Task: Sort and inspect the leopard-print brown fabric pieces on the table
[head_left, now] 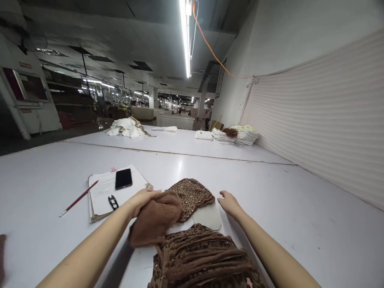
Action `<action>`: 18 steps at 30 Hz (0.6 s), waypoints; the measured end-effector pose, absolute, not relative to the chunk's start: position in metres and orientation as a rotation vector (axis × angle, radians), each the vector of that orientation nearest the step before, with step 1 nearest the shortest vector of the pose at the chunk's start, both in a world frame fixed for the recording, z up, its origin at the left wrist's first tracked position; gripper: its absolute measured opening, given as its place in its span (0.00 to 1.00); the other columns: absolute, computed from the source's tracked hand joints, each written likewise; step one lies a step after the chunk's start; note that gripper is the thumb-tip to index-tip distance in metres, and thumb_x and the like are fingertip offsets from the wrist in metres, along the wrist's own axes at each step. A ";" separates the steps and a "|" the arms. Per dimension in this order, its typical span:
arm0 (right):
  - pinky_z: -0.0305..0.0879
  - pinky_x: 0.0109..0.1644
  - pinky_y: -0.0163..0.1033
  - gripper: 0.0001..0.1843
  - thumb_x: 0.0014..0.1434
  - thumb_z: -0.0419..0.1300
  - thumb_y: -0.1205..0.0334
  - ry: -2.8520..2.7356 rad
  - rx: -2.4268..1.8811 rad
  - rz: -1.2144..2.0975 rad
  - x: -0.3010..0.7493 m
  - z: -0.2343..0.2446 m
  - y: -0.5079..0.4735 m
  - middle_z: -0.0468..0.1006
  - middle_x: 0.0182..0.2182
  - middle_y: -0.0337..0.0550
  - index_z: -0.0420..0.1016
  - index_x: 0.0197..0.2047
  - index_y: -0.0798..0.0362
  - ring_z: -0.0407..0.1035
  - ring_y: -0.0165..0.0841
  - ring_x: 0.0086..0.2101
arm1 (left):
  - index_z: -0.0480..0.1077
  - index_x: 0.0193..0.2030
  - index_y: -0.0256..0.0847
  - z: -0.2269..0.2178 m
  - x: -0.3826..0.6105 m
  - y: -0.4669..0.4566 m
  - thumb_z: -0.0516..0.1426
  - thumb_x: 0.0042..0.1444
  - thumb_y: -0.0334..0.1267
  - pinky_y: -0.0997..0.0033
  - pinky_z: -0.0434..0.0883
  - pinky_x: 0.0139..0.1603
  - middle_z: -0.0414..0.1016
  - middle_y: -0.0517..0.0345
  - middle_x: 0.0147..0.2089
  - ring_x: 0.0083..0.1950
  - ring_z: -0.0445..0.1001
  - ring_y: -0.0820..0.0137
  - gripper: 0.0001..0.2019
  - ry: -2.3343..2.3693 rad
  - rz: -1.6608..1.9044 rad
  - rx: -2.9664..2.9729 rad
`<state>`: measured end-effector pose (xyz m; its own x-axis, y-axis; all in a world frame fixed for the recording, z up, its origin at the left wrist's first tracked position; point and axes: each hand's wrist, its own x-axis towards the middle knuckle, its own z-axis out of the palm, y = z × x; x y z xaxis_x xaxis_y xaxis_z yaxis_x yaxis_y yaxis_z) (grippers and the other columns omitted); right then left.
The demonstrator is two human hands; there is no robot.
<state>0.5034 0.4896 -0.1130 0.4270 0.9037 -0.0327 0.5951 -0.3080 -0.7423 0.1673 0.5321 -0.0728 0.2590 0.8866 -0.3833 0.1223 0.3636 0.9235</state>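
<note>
Head view: left hand [143, 200] has its fingers curled over a plain brown fleece piece [154, 219], gripping it at its upper edge; the piece hangs down over the wrist, just above the table [45, 192]. Right hand [229, 203] rests open on the table, fingers loosely spread, holding nothing, just beside a pale cut piece [209, 218]. A leopard-print piece [192, 196] lies flat between the hands, overlapping the pale one. A stack of leopard-print pieces [201, 258] sits nearest the camera. Left of the hands: papers [103, 192] carrying a phone [123, 178] and thread snips [113, 202]; a red pencil [78, 199] beside them.
</note>
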 end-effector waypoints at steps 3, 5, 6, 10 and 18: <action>0.58 0.59 0.53 0.11 0.60 0.59 0.65 -1.297 -1.900 0.555 0.487 -0.073 0.453 0.71 0.51 0.45 0.70 0.47 0.55 0.65 0.37 0.51 | 0.72 0.43 0.34 -0.020 0.135 0.512 0.58 0.56 0.48 0.66 0.75 0.40 0.81 0.52 0.35 0.37 0.79 0.66 0.17 1.199 0.878 1.062; 0.61 0.56 0.48 0.08 0.61 0.55 0.66 -1.346 -1.748 0.598 0.463 -0.040 0.420 0.74 0.46 0.45 0.71 0.45 0.55 0.69 0.35 0.46 | 0.71 0.44 0.37 0.018 0.123 0.486 0.58 0.55 0.49 0.69 0.74 0.40 0.81 0.52 0.39 0.41 0.78 0.66 0.17 1.168 1.016 1.094; 0.64 0.53 0.44 0.09 0.62 0.53 0.65 -1.376 -1.658 0.639 0.447 -0.023 0.401 0.76 0.43 0.44 0.71 0.44 0.55 0.70 0.34 0.43 | 0.71 0.44 0.38 0.036 0.120 0.468 0.58 0.55 0.49 0.71 0.73 0.40 0.80 0.53 0.41 0.42 0.77 0.66 0.17 1.142 1.078 1.132; 0.68 0.34 0.38 0.20 0.63 0.50 0.48 -1.442 -1.341 0.810 0.377 0.041 0.307 0.76 0.40 0.44 0.66 0.51 0.51 0.73 0.33 0.34 | 0.70 0.40 0.40 0.097 0.130 0.369 0.57 0.55 0.52 0.70 0.69 0.32 0.77 0.57 0.35 0.35 0.75 0.66 0.16 1.104 1.271 1.385; 0.68 0.40 0.38 0.22 0.56 0.63 0.52 -1.069 -0.871 1.315 0.327 0.068 0.131 0.76 0.39 0.42 0.66 0.52 0.48 0.71 0.33 0.38 | 0.65 0.49 0.42 0.074 0.154 0.139 0.52 0.60 0.31 0.69 0.68 0.44 0.69 0.55 0.42 0.43 0.69 0.68 0.11 0.771 1.382 2.437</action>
<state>0.3271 0.1313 0.0682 -0.0511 0.9925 0.1107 -0.3107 0.0895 -0.9463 0.1544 0.1386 0.0740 0.4148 0.5500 0.7248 0.3276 -0.8335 0.4450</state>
